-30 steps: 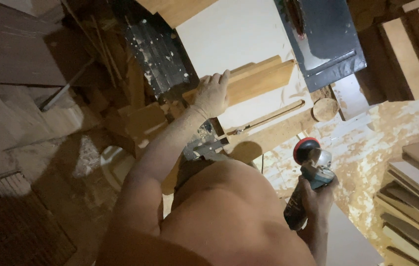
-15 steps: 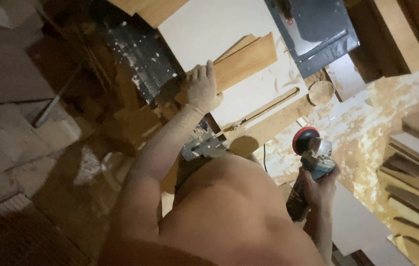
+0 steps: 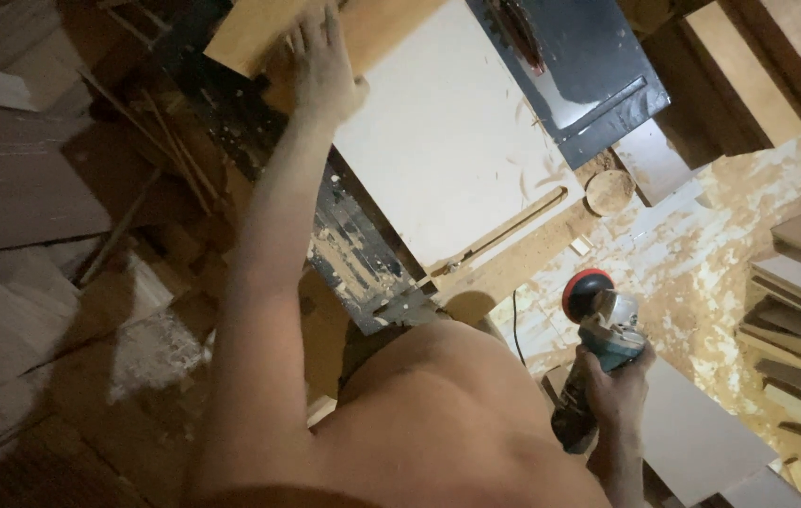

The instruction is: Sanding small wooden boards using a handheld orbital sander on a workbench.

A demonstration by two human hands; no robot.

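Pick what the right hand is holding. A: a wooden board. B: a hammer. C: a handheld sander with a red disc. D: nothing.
C: the right hand grips the handheld sander, its red disc up, while the left hand rests on a wooden board at the top.

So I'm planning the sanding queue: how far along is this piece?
Done: white tabletop is bare. In hand: left hand lies on the tan wooden board at its far edge; right hand holds the red-disc teal grinder, off the wood. Left: sanding, apparently.
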